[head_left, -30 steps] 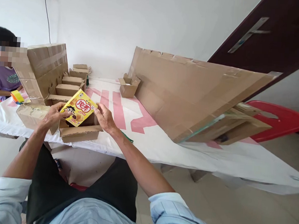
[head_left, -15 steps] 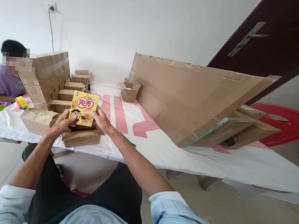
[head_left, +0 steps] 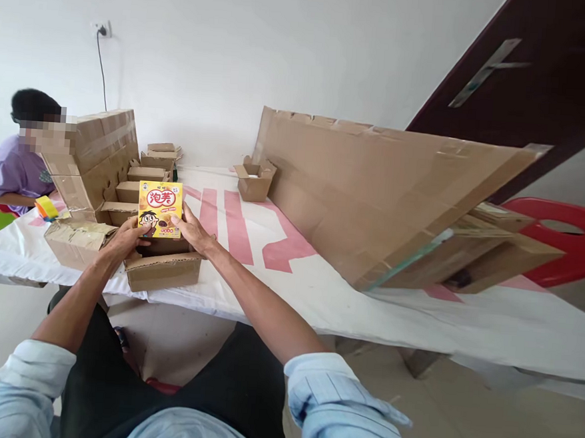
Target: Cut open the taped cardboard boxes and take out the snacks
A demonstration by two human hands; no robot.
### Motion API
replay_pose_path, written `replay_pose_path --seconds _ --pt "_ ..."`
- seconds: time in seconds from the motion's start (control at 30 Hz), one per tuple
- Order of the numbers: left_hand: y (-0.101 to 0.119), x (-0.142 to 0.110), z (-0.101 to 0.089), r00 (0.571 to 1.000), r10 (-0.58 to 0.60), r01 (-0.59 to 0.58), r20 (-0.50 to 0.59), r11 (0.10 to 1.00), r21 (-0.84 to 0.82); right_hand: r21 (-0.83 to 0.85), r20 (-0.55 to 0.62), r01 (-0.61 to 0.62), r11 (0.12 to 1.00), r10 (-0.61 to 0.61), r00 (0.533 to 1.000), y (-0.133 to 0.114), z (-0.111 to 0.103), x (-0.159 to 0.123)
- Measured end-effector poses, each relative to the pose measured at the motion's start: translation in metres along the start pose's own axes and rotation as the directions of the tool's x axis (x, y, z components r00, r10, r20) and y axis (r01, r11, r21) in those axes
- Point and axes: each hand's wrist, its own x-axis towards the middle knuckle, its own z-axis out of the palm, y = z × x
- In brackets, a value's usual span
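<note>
Between my two hands is a yellow snack box [head_left: 161, 208] with red lettering and a cartoon face, its front turned toward me. My left hand [head_left: 127, 235] grips its lower left side, the thumb over the front. At the right edge my right hand [head_left: 195, 231] holds it, thumb on the front as well. Just below the snack box, an open cardboard box [head_left: 163, 273] stands near the table edge; what lies inside is hidden from me. A taped cardboard box [head_left: 78, 241] sits beside it, by my left forearm.
Behind my hands, several open boxes [head_left: 148, 173] line a stacked cardboard wall [head_left: 94, 145]. A small open carton [head_left: 255, 183] stands by a large leaning cardboard panel [head_left: 374, 191]. A tape roll [head_left: 47, 208] lies near a person in purple [head_left: 18, 170]. A red chair [head_left: 571, 245] is at right.
The snack box has been turned from a slight tilt to nearly straight and sits a little further left. Both hands keep hold of it. The view has shifted slightly.
</note>
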Motion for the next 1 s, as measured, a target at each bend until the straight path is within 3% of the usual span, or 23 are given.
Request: replay_pose_path --seconds 0.23,0.6,0.83,1.0 --pt "-0.003 0.011 -0.001 0.997 -0.069 0.069 -0.022 0.997 0.035 -0.076 -0.022 -0.148 0.986 0.147 0.989 0.008 0.003 0.003" --pt "0.000 0.003 0.002 0.999 -0.047 0.047 0.013 0.999 -0.001 -0.008 -0.044 -0.136 0.991 0.136 0.990 0.009 0.003 -0.002" --pt "0.009 -0.014 0.006 0.999 0.053 -0.053 -0.003 0.998 -0.030 -0.029 -0.054 0.121 0.992 -0.123 0.991 -0.009 0.005 -0.011" --pt "0.020 -0.020 0.009 0.986 0.163 -0.163 0.024 0.987 0.002 -0.003 -0.032 0.175 0.985 -0.175 0.984 -0.026 0.007 -0.017"
